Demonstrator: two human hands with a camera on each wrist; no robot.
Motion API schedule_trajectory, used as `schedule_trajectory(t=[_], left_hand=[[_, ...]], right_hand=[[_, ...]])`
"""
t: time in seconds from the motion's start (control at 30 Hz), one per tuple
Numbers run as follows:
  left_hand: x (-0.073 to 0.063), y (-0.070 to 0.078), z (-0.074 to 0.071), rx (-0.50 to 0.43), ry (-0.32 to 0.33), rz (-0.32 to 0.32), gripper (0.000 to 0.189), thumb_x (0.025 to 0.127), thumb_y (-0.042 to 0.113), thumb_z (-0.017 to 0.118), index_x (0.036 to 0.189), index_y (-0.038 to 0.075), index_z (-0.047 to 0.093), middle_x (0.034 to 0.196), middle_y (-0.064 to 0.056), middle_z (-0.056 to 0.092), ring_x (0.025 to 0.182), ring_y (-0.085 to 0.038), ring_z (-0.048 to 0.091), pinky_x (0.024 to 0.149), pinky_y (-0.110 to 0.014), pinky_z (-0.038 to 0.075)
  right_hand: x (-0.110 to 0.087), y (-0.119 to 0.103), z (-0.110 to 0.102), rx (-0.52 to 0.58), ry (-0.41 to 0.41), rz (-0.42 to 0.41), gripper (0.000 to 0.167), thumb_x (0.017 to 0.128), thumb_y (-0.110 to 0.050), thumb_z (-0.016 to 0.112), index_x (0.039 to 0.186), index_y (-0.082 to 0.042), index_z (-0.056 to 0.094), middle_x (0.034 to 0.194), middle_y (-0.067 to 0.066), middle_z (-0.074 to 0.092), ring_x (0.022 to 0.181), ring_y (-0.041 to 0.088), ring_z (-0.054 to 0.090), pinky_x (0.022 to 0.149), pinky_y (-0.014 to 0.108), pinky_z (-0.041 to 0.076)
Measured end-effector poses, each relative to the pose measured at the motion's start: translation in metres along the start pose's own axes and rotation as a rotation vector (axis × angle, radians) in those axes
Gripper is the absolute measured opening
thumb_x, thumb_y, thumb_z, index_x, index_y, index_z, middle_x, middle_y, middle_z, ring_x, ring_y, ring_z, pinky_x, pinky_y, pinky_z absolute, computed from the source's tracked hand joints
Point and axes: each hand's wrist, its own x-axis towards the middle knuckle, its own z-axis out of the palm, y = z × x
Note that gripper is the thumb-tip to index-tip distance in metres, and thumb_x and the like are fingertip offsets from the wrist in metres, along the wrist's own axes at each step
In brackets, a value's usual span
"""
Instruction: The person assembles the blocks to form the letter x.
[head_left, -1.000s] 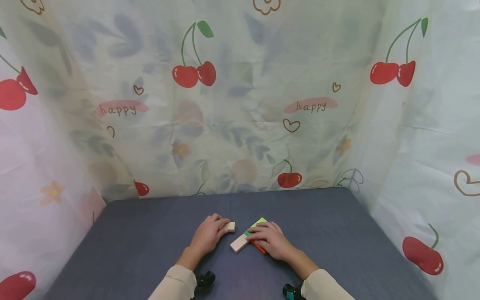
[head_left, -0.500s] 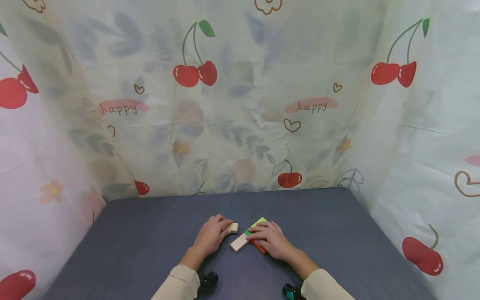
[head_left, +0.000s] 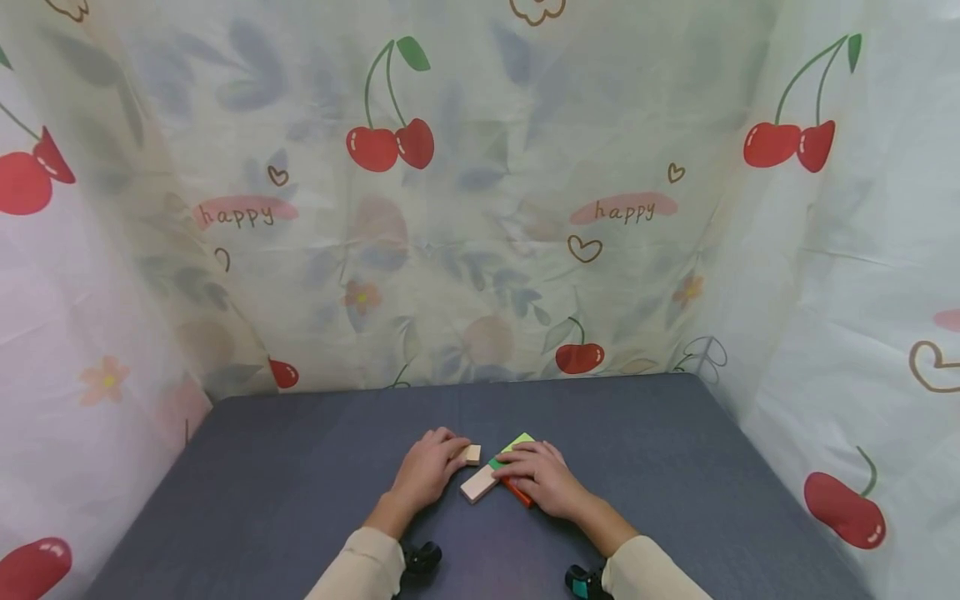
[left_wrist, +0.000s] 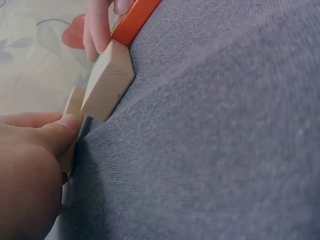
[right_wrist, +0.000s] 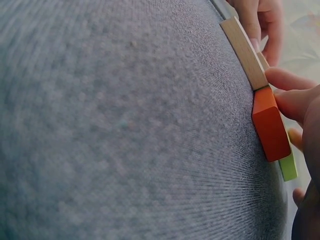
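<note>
My left hand [head_left: 426, 468] pinches a small pale wooden block [head_left: 472, 454] between thumb and fingers; most of the block is hidden by the hand. Just to its right, a longer plain wooden block [head_left: 478, 485] lies slantwise, its end against a green block [head_left: 496, 463]. A yellow-green block [head_left: 522, 439] continues that line, and an orange-red block [head_left: 519, 493] angles off toward me. Over these blocks my right hand [head_left: 546, 479] holds on, fingers across the green one and thumb at the orange-red block [right_wrist: 272, 132]. In the left wrist view the pinched block [left_wrist: 74, 102] stands close beside the longer wooden block [left_wrist: 109, 82].
A dark grey cloth covers the table [head_left: 300, 483]. Behind and at both sides hangs a pale curtain [head_left: 480, 208] printed with cherries. Black camera straps [head_left: 423, 560] sit at both wrists, below cream sleeves.
My left hand has slid a little to the right with its wooden block, closer to the other blocks. My right hand and the blocks under it have stayed in place.
</note>
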Motion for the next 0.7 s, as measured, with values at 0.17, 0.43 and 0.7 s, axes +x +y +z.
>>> schedule_trajectory(t=[0.17, 0.43, 0.7], left_hand=[[0.0022, 0.0017, 0.0024, 0.012, 0.0, 0.008, 0.032, 0.096, 0.034, 0.061, 0.124, 0.021, 0.067, 0.107, 0.001, 0.059, 0.093, -0.018, 0.053, 0.08, -0.039, 0.046], [0.004, 0.0047, 0.0037, 0.025, 0.0, 0.03, 0.031, 0.097, 0.032, 0.06, 0.125, 0.021, 0.067, 0.107, 0.001, 0.059, 0.093, -0.018, 0.054, 0.079, -0.039, 0.046], [0.007, 0.0085, 0.0022, 0.059, -0.02, 0.056, 0.03, 0.098, 0.033, 0.059, 0.124, 0.021, 0.067, 0.108, 0.002, 0.059, 0.093, -0.017, 0.053, 0.08, -0.038, 0.046]], right_hand=[[0.0004, -0.0001, -0.0001, -0.003, -0.003, 0.0, 0.03, 0.094, -0.013, 0.063, 0.117, -0.027, 0.073, 0.133, -0.002, 0.059, 0.13, 0.029, 0.041, 0.103, 0.07, 0.015], [0.0007, 0.0004, 0.0011, -0.013, -0.004, 0.0, 0.03, 0.094, -0.014, 0.063, 0.118, -0.028, 0.073, 0.133, -0.004, 0.059, 0.13, 0.028, 0.042, 0.103, 0.069, 0.016], [0.0004, -0.0003, -0.0001, 0.0, -0.006, 0.0, 0.03, 0.094, -0.013, 0.063, 0.118, -0.027, 0.073, 0.133, -0.002, 0.059, 0.13, 0.029, 0.042, 0.103, 0.068, 0.015]])
